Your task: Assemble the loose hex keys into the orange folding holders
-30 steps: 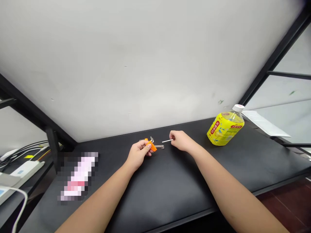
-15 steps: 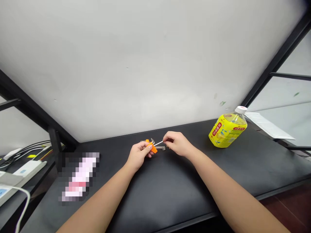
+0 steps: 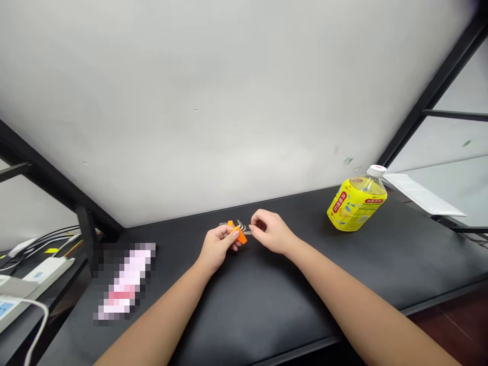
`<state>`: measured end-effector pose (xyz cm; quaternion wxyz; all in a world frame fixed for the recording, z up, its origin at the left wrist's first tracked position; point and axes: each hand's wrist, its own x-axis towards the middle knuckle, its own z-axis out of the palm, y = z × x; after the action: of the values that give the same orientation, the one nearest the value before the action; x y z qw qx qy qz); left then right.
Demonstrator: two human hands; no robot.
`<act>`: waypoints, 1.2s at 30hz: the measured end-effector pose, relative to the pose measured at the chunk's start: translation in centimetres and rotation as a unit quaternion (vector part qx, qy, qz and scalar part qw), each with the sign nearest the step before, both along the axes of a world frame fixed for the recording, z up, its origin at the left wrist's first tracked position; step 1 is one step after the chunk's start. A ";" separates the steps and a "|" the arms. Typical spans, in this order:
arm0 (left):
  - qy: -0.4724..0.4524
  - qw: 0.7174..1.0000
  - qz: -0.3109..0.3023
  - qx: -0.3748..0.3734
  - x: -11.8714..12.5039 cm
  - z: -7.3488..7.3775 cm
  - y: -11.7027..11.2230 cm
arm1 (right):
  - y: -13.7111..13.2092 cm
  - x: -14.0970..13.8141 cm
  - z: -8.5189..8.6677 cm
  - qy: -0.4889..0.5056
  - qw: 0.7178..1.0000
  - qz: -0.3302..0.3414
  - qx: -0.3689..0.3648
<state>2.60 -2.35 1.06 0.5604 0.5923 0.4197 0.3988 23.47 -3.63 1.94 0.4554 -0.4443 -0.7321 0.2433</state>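
My left hand (image 3: 215, 248) is closed around an orange hex key holder (image 3: 241, 236), with the thumb pressed on its near face. Several silver L-shaped hex keys (image 3: 240, 225) sit in the holder, their bent ends pointing up and toward the right. Just right of the holder, my right hand (image 3: 273, 235) is closed in a pinch at the end of a hex key. The fingers partly cover that key's end. Both hands are over the black table (image 3: 251, 300).
A large yellow-labelled drink bottle (image 3: 356, 206) with a white cap stands at the right. To the left lies a blurred pink-and-white item (image 3: 127, 279). Power strips (image 3: 46, 272) and cables are at the far left. A pale wall (image 3: 229, 127) rises behind the table.
My right hand has moved left, closer to the holder. The key that stretched between the hands now shows much less of its length. My left hand keeps its hold.
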 end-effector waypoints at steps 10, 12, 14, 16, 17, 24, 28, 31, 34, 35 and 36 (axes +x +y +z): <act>0.001 1.000 -0.010 0.003 -0.1 -0.2 0.0 | 0.6 0.3 -0.5 -0.034 0.998 0.033 -0.037; 0.008 1.000 -0.006 0.001 -0.1 -0.2 0.0 | 1.4 1.0 -0.9 -0.091 0.995 -0.010 -0.045; 0.009 1.000 -0.001 0.002 -0.1 -0.3 0.1 | 2.2 1.7 -1.4 -0.152 0.985 -0.033 -0.071; 0.008 1.000 0.001 0.002 0.0 -0.4 0.1 | 2.8 2.2 -2.0 -0.191 0.976 -0.036 -0.099; 0.007 1.000 -0.001 0.001 0.0 -0.4 0.1 | 3.0 2.3 -2.2 -0.203 0.972 -0.036 -0.109; 0.010 1.000 0.002 0.005 0.0 -0.4 0.1 | 3.2 2.3 -2.3 -0.231 0.962 -0.054 -0.134; 0.008 1.000 0.001 0.002 0.0 -0.4 0.0 | 2.9 2.0 -1.9 -0.224 0.963 -0.040 -0.143; 0.005 1.000 0.005 0.000 0.1 -0.4 0.1 | 2.8 1.8 -1.7 -0.258 0.951 -0.047 -0.164; 0.005 1.000 0.004 -0.001 0.0 -0.5 0.1 | 2.8 2.1 -1.4 -0.295 0.931 -0.091 -0.194; 0.006 1.000 0.003 -0.001 0.0 -0.5 0.1 | 2.8 2.4 -1.3 -0.302 0.925 -0.105 -0.203; 0.006 1.000 0.004 -0.001 0.0 -0.5 0.1 | 2.8 2.7 -1.2 -0.306 0.921 -0.117 -0.212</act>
<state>2.60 -2.24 0.56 0.5568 0.5927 0.4254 0.3970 26.14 -0.80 0.76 0.1290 -0.6657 -0.7099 0.1902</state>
